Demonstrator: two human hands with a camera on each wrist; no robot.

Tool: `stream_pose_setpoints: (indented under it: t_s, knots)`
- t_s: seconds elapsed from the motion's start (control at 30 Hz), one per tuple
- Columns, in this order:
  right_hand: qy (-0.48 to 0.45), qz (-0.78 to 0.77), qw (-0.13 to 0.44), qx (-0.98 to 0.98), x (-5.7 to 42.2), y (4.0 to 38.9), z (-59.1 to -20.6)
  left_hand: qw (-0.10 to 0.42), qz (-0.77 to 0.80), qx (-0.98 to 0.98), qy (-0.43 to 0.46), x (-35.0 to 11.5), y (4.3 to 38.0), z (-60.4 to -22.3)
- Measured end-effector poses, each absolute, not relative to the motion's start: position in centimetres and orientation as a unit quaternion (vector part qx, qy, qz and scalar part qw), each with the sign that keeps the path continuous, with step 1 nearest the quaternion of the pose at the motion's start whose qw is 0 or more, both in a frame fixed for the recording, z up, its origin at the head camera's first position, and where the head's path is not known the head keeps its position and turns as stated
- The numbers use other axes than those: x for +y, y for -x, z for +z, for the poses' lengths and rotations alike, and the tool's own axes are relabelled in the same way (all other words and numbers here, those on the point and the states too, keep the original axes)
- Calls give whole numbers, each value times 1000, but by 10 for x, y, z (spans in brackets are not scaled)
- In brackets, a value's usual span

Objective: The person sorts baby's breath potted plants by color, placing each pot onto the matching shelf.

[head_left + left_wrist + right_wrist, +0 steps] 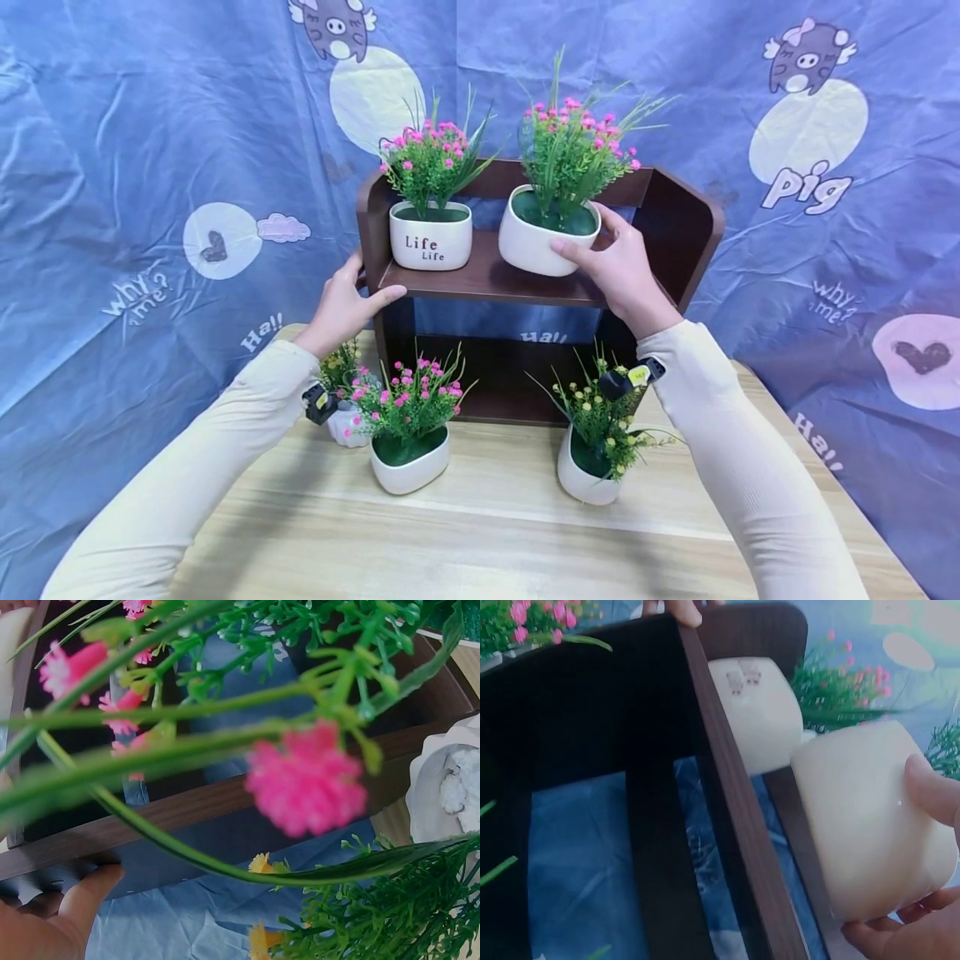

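My right hand grips a white pot of artificial pink flowers by its right side, thumb in front. The pot is tilted over the top board of a dark brown shelf. In the right wrist view the pot's underside shows, with fingertips below it. My left hand grips the shelf's left end, thumb at the front edge and fingers partly hidden behind the side panel. Beside that hand, a white pot marked "Life" with pink flowers stands on the top board.
On the wooden table, a white pot of pink flowers stands front left and one of yellow flowers front right. Another yellow-flowered plant and a small white pot sit under my left forearm. A blue printed cloth hangs behind.
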State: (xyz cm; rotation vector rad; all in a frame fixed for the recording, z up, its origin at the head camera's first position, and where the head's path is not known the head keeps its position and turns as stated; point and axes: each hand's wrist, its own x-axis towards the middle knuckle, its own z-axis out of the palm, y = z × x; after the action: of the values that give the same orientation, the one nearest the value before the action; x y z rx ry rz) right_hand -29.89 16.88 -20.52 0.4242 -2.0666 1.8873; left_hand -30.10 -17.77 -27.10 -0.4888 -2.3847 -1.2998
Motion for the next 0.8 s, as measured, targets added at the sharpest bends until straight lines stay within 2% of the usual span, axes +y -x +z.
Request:
stream_pose_setpoints:
  t_s: [0.43,0.8]
  knots:
    - [-155,619,95,-764,165,330,-205,187,-464,-850,165,-177,300,-271]
    - [-149,627,91,-759,155,344,-215,188,-466,-849,166,-178,301,-272]
